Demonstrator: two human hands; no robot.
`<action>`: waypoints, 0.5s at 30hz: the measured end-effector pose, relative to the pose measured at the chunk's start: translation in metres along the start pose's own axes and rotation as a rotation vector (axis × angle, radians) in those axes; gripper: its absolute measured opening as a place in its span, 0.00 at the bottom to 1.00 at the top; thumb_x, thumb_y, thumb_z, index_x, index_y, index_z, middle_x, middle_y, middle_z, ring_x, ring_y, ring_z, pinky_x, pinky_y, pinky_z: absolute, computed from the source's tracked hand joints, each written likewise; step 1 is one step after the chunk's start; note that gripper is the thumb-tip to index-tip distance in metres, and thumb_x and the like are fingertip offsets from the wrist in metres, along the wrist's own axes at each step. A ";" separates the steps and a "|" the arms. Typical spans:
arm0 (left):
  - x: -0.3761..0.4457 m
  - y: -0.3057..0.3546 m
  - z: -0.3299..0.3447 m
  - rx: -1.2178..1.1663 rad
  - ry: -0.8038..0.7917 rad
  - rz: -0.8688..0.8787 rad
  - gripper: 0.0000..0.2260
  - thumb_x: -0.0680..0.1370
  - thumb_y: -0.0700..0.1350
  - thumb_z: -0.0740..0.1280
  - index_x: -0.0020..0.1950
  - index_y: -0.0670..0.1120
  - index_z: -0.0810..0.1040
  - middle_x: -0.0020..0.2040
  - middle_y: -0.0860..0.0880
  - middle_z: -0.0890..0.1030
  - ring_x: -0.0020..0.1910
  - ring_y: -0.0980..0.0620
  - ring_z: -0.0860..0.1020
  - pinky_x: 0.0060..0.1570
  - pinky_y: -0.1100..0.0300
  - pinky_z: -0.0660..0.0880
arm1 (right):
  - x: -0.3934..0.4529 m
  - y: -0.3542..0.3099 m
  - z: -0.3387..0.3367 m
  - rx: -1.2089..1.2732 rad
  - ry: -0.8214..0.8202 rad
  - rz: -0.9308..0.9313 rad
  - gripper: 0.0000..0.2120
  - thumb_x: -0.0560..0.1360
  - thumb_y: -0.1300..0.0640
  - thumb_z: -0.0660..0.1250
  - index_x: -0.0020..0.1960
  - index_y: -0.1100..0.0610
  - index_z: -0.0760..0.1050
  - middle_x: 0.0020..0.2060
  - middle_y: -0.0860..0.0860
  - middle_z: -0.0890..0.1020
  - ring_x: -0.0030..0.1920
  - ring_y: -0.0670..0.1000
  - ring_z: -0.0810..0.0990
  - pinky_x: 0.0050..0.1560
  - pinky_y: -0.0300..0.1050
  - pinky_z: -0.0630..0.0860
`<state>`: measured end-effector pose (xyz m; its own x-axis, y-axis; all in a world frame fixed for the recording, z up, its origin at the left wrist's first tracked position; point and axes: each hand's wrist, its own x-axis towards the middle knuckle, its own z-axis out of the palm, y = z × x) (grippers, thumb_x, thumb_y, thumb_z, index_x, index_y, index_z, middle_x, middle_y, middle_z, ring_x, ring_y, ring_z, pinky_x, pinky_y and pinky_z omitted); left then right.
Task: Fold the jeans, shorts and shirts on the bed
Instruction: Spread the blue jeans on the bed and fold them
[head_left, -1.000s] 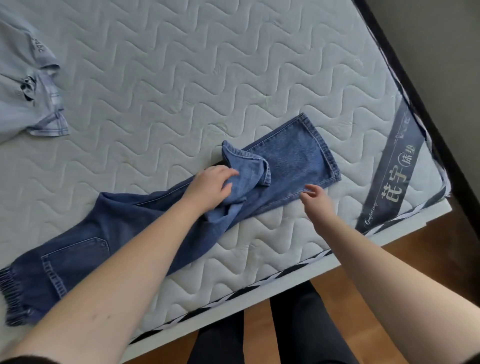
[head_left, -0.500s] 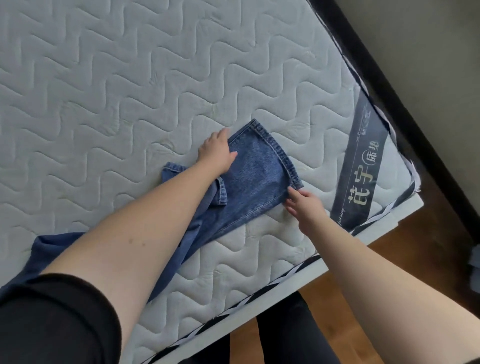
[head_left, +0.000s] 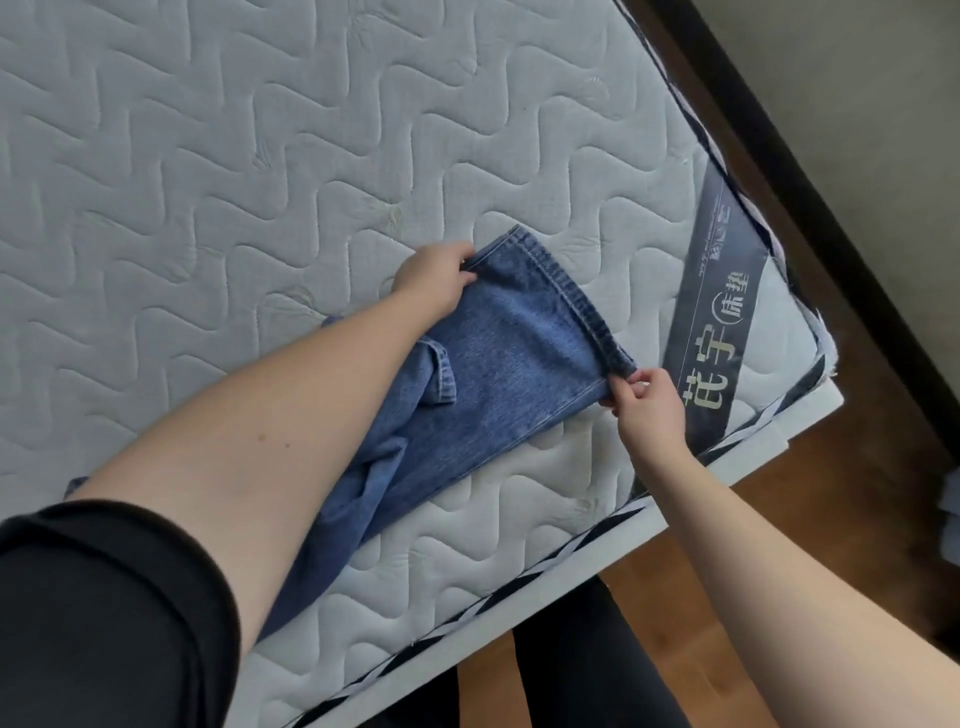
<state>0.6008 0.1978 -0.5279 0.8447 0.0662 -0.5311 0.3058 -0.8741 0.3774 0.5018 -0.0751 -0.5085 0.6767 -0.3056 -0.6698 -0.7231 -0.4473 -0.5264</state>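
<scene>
On the bed's quilted mattress your left hand gripped the far corner of the jeans hem, fingers curled over the edge; the denim leg lay spread flat; your right hand pinched the near hem corner.

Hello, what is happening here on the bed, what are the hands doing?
A person is folding blue jeans on a bare quilted mattress. The left hand grips the far corner of a leg hem, and the right hand pinches the near corner of the same hem. The leg lies flat between them, near the mattress corner. The second leg is bunched under the left forearm, so the fold is not finished yet.
</scene>
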 end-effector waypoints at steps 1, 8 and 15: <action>0.001 0.003 0.003 -0.002 0.010 0.003 0.08 0.80 0.47 0.65 0.58 0.50 0.77 0.56 0.44 0.80 0.56 0.40 0.77 0.51 0.52 0.73 | 0.005 0.002 0.004 0.033 0.023 0.028 0.08 0.78 0.51 0.66 0.46 0.53 0.70 0.37 0.47 0.83 0.44 0.52 0.82 0.47 0.51 0.75; -0.006 -0.016 0.002 0.008 0.008 -0.064 0.09 0.75 0.49 0.72 0.52 0.50 0.77 0.52 0.47 0.81 0.49 0.44 0.78 0.45 0.56 0.70 | 0.011 0.001 0.012 0.137 -0.064 -0.004 0.07 0.75 0.52 0.71 0.50 0.52 0.76 0.44 0.53 0.85 0.41 0.53 0.84 0.46 0.55 0.82; -0.019 -0.023 -0.010 -0.083 0.127 -0.011 0.09 0.78 0.49 0.67 0.57 0.51 0.77 0.53 0.50 0.81 0.52 0.47 0.78 0.54 0.52 0.74 | 0.007 -0.005 0.006 0.032 0.177 0.059 0.14 0.74 0.48 0.70 0.55 0.54 0.73 0.41 0.45 0.77 0.41 0.46 0.78 0.46 0.47 0.74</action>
<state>0.5817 0.2211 -0.5187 0.8884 0.1409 -0.4370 0.3462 -0.8307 0.4360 0.5096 -0.0699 -0.5135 0.6450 -0.4750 -0.5986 -0.7642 -0.3983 -0.5074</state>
